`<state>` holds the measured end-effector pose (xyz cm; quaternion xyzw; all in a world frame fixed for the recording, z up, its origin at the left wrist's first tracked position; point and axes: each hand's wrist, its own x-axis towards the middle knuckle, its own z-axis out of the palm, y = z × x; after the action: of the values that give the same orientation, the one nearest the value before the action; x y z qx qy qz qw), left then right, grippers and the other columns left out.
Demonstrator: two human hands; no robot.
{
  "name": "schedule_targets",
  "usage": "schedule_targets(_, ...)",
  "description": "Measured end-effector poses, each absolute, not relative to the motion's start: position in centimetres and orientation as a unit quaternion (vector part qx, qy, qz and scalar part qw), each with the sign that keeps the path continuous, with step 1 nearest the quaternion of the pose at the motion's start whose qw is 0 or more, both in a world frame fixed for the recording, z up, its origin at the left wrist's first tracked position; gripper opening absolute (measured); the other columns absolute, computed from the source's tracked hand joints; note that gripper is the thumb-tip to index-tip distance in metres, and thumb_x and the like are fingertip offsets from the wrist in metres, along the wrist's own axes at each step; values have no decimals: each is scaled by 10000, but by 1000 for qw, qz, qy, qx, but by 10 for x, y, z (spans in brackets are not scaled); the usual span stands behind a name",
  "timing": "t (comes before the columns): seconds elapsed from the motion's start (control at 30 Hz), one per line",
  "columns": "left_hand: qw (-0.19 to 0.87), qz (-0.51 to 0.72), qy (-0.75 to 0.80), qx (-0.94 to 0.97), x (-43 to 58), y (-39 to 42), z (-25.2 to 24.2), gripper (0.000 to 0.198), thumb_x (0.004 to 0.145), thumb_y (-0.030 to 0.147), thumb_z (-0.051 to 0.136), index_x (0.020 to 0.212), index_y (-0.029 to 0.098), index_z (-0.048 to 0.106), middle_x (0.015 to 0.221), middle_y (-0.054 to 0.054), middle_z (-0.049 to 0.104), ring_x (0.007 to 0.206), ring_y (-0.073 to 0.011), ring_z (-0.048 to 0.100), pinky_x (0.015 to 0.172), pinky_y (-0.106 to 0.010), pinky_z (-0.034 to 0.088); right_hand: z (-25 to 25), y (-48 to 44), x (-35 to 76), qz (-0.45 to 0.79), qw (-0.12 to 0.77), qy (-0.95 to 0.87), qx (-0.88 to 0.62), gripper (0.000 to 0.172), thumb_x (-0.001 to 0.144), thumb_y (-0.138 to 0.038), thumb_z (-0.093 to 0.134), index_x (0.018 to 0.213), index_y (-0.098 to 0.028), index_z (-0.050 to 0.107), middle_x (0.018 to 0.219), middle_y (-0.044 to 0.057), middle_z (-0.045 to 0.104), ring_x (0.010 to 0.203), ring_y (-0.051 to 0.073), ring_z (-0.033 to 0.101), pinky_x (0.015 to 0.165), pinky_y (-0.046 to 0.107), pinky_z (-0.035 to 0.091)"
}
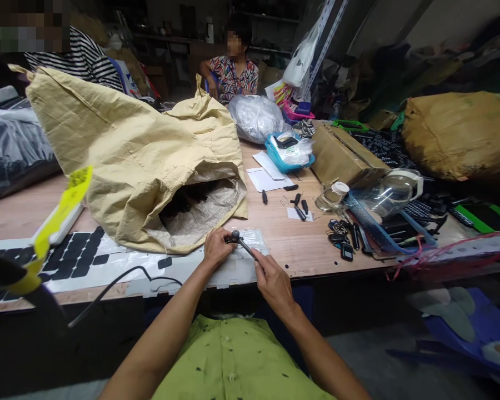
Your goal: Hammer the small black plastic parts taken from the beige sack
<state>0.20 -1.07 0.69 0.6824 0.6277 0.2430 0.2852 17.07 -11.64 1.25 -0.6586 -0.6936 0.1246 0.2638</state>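
My right hand (270,278) is closed round a slim grey metal tool (245,247) with a rounded knob at its far end; the exact kind is unclear. Close beside it, my left hand (217,246) pinches a small dark piece (231,240), which the tool's end meets or overlaps. Both hands are over the near table edge, above a clear plastic sheet (256,239). Just behind my left hand lies a big beige cloth sack (150,144), its mouth open towards me with dark things inside.
Small black parts (301,213) and white paper (266,179) lie ahead. To the right are keys (340,239), a blue basket (416,236), a clear jug (394,191) and a cardboard box (345,155). Two people sit across the table. A yellow-tagged dark object (12,278) is at left.
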Motion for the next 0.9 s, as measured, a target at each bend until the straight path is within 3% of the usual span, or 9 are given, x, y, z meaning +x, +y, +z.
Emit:
schedule_targets(0.13,283,255,622,684,3,-12,6,146,669,153,743,779,248,748,861,1,696,923,-215,606,875,-338,456,14,-118,173,92,303,-684,-658,436,971,-216,408,1342,-293,624,1022,37,715,892,156,678,760,222,520)
schedule_targets(0.4,270,265,623,685,3,-13,5,135,672,150,737,767,244,745,831,-4,694,902,-218,609,855,-343,457,3,-109,183,58,281,-672,-683,430,959,-191,431,1316,-315,637,1013,23,697,865,152,654,708,223,482)
schedule_targets(0.6,258,255,614,701,-1,-14,5,138,685,145,736,786,238,731,841,-10,684,905,-227,605,860,-356,455,-6,-56,204,-28,202,-636,-744,390,910,-143,535,1236,-293,688,907,41,635,810,172,547,662,268,363)
schedule_targets(0.73,271,260,593,712,-6,-10,3,65,766,219,681,815,233,720,853,-21,680,912,-234,601,870,-376,453,-18,-34,205,-87,175,-632,-750,381,912,-138,539,1229,-287,687,899,70,576,854,204,464,683,307,295)
schedule_targets(0.9,335,331,528,707,-17,-39,11,215,899,314,503,952,204,680,943,-56,697,917,-230,621,857,-368,478,-27,-33,200,-112,193,-629,-744,360,919,-149,519,1217,-278,675,1011,87,554,895,215,426,701,325,257)
